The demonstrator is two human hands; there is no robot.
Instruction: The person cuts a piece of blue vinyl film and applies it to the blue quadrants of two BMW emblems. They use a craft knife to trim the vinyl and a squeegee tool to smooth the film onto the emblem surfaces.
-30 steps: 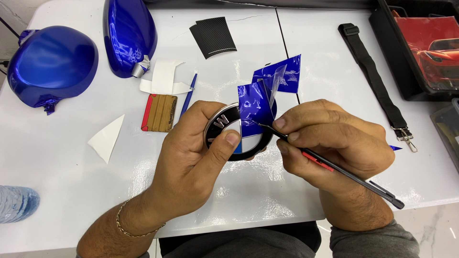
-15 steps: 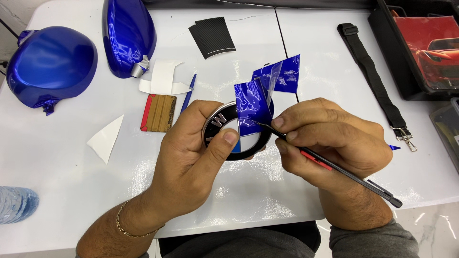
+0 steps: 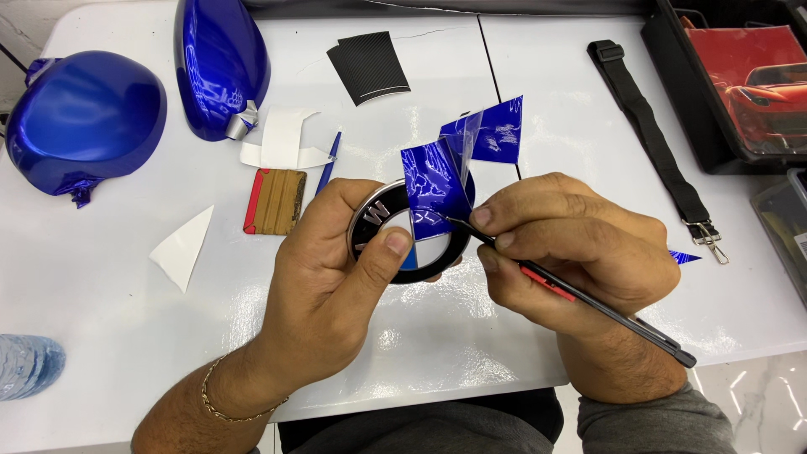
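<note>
My left hand grips a round car badge with a black ring and blue and white quarters, thumb pressed on its lower face. A piece of glossy blue film stands up from the badge, partly stuck to it. My right hand holds a thin black and red craft knife like a pen, its tip touching the film at the badge's centre. A second flap of blue film sticks out behind.
Two glossy blue wrapped covers lie at the back left. Nearby are a brown felt squeegee, white backing paper, a blue pen, a black carbon-look film piece, a black strap and a water bottle.
The knife tip has crept slightly along the film on the badge. Both hands stay in nearly the same place.
</note>
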